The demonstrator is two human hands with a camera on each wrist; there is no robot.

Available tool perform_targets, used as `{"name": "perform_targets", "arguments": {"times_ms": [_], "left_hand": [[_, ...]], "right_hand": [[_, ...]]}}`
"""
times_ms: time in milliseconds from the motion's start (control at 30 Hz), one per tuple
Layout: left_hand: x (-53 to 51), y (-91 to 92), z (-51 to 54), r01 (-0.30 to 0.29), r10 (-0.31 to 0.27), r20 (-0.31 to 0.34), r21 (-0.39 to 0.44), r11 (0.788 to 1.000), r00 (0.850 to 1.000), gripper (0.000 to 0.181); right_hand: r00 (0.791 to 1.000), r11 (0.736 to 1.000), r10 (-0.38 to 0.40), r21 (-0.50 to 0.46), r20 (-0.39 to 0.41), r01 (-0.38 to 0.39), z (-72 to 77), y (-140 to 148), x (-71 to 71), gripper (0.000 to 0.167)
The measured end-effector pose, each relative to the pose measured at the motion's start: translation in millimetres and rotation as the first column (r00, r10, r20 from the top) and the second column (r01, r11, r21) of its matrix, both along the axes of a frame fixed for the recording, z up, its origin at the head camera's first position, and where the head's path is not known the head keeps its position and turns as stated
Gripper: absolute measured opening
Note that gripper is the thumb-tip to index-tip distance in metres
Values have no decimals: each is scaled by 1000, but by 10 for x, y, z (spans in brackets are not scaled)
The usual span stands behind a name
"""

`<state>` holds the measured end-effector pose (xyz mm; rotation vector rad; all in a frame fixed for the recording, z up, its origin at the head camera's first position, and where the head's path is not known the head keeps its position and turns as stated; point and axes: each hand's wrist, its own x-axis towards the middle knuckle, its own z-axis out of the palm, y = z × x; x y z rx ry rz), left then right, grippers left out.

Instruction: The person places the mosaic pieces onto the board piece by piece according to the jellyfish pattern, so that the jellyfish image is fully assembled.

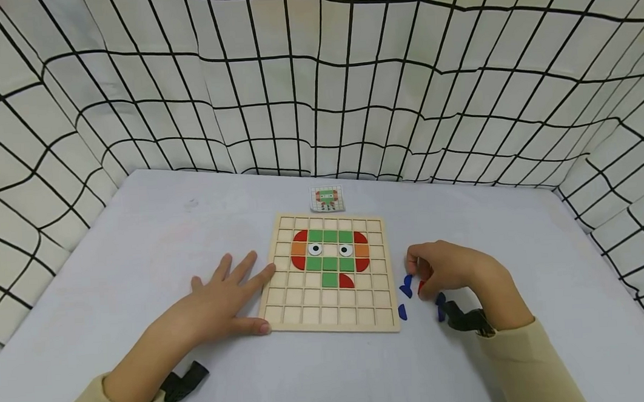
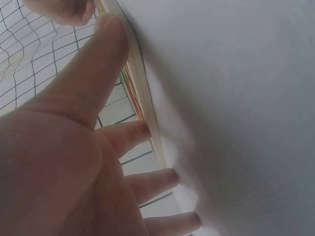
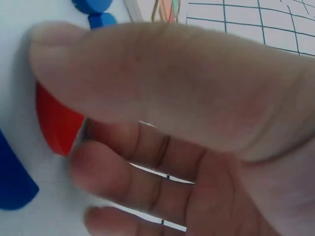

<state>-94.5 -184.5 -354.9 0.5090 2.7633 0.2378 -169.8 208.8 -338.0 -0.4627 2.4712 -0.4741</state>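
Board: the wooden grid board (image 1: 301, 316) lies flat on the white bench (image 1: 331, 376), between the two hands.
Pattern: green squares (image 1: 330, 236), red quarter-rounds (image 1: 300, 236), orange squares (image 1: 298, 249) and two eye pieces (image 1: 315, 249) sit in the upper and middle cells; the lowest filled row has one green square with one red quarter-round just to its right.
Left hand: the left hand (image 1: 218, 303) rests at the board's left side, fingers straight, spread and grasping nothing; the thumb touches the lower left corner and the index finger the left edge, while the other fingertips reach down to the bench.
Right hand: the right hand (image 1: 448, 270) is beyond the board's right edge, fingers curled in and thumb against a red piece (image 1: 421, 288); the thumb covers part of it in the wrist view, so I cannot tell whether it is firmly pinched.
Blue pieces: several blue pieces (image 1: 402, 312) lie on the bench around the right hand, some nearer the board, others near the wrist.
Card: a small printed card (image 1: 327, 199) lies just beyond the board's far edge, showing a similar figure.
Surround: black netting (image 1: 325, 107) over pale walls stands behind the bench.
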Motion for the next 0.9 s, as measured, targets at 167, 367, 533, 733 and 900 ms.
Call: {"name": "perform_targets", "arguments": {"times_ms": [167,367,533,733,900], "left_hand": [[2,2,1,-1,1,7,-1,1000,1000,103],[12,-12,7,1,-2,3,12,1000,1000,103],[18,-20,15,2,-2,2,14,1000,1000,102],[19,-21,21,-5,5,11,10,1000,1000,102],[21,-19,28,-2,2,1,8,1000,1000,101]], "right_hand": [[1000,1000,-17,14,-22,18,-11,3,-5,31],[1000,1000,10,-15,11,-10,-7,-2,-8,25],[998,997,57,-46,18,-56,11,-8,-6,16],[996,990,91,-106,17,-89,2,-12,-22,8],[987,970,157,-189,19,-151,-2,-28,-43,6]]}}
